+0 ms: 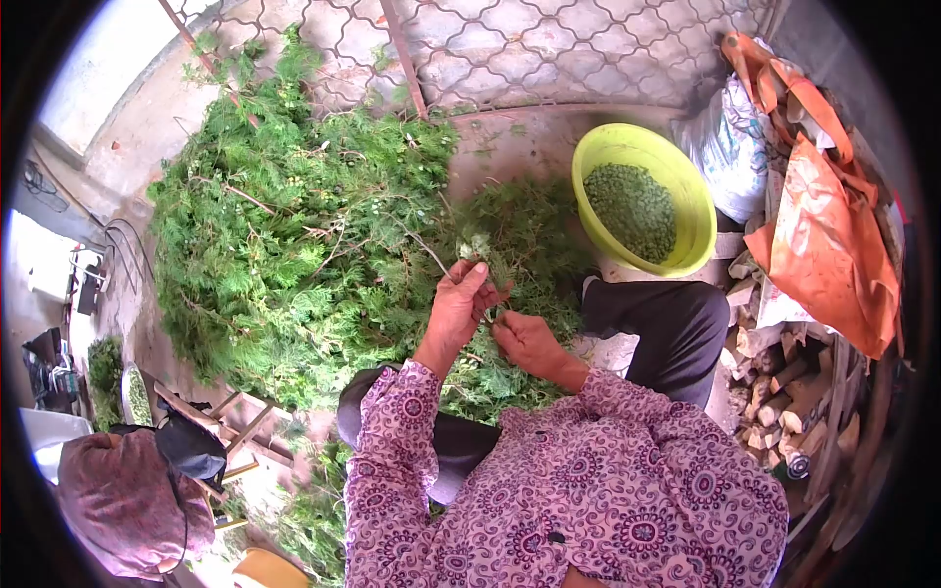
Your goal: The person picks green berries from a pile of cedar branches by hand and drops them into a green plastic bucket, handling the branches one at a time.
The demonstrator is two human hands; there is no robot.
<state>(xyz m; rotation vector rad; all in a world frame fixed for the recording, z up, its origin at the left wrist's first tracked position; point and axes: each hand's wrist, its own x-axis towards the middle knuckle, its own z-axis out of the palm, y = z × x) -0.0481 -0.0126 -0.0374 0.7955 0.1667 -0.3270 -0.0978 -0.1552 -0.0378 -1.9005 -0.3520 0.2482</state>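
My left hand (457,306) is closed, thumb against fingers, around a thin twig (423,245) of an evergreen branch. The bare stem runs up and left from my fingers, and pale green sprigs show just beyond them. Close beside it, my right hand (529,343) is closed too, its fingertips at the lower part of the sprig. What those fingers grip is too small to make out. Beneath and beyond both hands lies a big heap of cut evergreen branches (284,235). A yellow-green basin (698,196) holding many small green cones or berries (632,211) stands to the right.
A wire mesh fence (549,49) closes the far side. At right are a white sack (730,142), an orange bag (823,245) and stacked firewood (789,397). At lower left, dark reddish cloth (127,500) lies near a wooden frame (245,431) and a yellow container (270,568).
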